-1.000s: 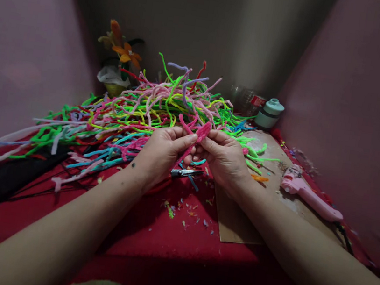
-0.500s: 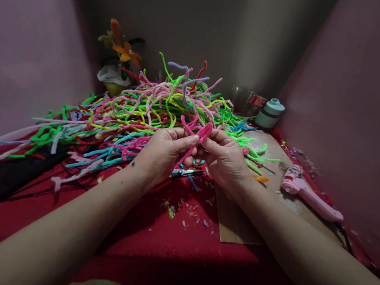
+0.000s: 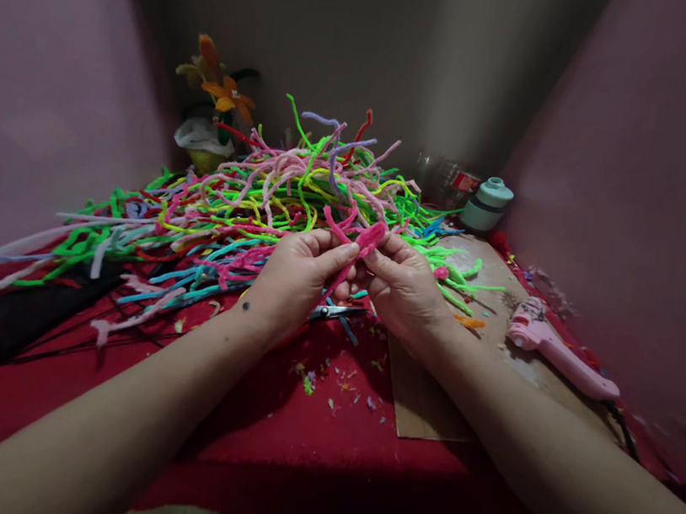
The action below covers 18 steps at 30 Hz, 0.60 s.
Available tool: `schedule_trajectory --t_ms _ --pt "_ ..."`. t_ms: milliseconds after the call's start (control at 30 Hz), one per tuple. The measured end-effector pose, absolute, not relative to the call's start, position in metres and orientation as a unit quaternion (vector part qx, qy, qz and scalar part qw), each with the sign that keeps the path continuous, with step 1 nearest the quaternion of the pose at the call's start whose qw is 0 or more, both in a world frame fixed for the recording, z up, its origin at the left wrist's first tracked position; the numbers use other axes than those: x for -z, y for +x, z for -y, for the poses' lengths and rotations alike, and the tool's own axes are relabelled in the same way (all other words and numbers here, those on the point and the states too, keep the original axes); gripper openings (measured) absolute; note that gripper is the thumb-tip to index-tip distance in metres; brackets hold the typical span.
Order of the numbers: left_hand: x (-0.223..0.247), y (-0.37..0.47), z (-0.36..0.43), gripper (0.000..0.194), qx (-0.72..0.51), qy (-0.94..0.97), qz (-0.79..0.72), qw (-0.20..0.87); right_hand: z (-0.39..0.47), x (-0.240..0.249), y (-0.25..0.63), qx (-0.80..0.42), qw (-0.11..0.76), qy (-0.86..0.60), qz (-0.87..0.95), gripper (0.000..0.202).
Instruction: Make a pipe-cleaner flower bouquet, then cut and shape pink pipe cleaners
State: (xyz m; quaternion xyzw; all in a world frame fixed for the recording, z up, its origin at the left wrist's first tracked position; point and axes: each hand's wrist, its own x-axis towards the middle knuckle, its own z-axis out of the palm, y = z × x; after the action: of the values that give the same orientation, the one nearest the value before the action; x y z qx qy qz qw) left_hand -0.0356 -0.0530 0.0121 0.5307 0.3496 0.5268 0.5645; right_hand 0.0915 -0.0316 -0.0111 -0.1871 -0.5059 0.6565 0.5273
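Observation:
A bright pink pipe cleaner [image 3: 372,236], folded into a narrow loop, is pinched between both hands above the table. My left hand [image 3: 300,275] holds it near its lower part, thumb against the fingers. On the other side, my right hand [image 3: 406,287] grips the loop's edge between thumb and fingertips. Below the hands lie scissors [image 3: 338,313], blades pointing right and handles mostly hidden by my left hand. Right behind the hands rises a large tangled heap of coloured pipe cleaners [image 3: 290,177].
A pink glue gun [image 3: 559,351] rests on a cardboard sheet [image 3: 436,415] at the right. Behind stand a pale teal bottle [image 3: 487,205] and a pot [image 3: 207,157] with orange flowers [image 3: 229,94]. Small fibre clippings [image 3: 334,388] dot the red cloth [image 3: 256,423]. Walls close in on both sides.
The folded pink loop has tilted slightly to the right between the fingers. Both hands keep their pinch and have barely shifted; the surroundings look the same.

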Motion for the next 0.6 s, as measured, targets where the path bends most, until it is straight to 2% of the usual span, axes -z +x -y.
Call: schedule_trajectory --t_ms 267,400,600 --pt "-0.0185 -0.0306 0.0587 0.012 -0.528 0.567 -0.436 0.458 0.0317 0.0044 0.0935 -0.649 0.555 -0.226 0.469 0.026" --pt "-0.0183 -0.0307 0.0594 0.011 -0.514 0.574 -0.444 0.456 0.0328 0.0044 0.0924 -0.603 0.587 -0.246 0.481 0.019" --pt "-0.0151 -0.0296 0.0563 0.011 -0.505 0.583 -0.427 0.472 0.0331 0.0039 0.0937 -0.593 0.597 -0.266 0.47 0.02"
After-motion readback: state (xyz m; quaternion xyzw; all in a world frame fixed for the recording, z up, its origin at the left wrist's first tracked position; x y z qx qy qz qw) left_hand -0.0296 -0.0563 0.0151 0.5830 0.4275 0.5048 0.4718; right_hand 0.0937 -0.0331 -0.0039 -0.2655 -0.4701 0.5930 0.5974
